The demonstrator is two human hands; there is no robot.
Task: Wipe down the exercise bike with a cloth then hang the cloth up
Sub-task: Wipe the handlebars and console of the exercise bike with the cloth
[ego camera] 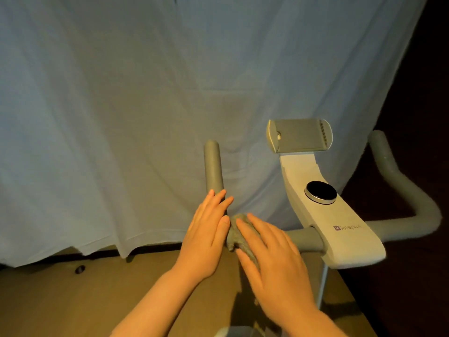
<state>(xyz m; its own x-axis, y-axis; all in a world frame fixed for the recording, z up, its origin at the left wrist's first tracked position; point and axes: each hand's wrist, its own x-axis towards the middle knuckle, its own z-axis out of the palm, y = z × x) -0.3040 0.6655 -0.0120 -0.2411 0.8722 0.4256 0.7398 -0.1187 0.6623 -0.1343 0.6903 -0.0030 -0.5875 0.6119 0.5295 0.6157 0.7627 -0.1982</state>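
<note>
The exercise bike's white console (340,224) with a round black dial (321,192) and a phone holder (299,135) stands at the right. Grey foam handlebars run out from it: the left grip (213,164) points up and away, the right one (408,190) curves off to the right. A grey cloth (234,235) lies bunched over the bend of the left handlebar. My right hand (269,261) presses flat on the cloth with straight fingers. My left hand (206,237) lies flat beside it, its fingertips touching the base of the left grip.
A pale blue sheet (121,105) hangs as a backdrop behind the bike. Below is a brown floor (73,300) with a small dark object (80,269) near the sheet's hem. A thin white bike post (323,285) drops under the console. The far right is dark.
</note>
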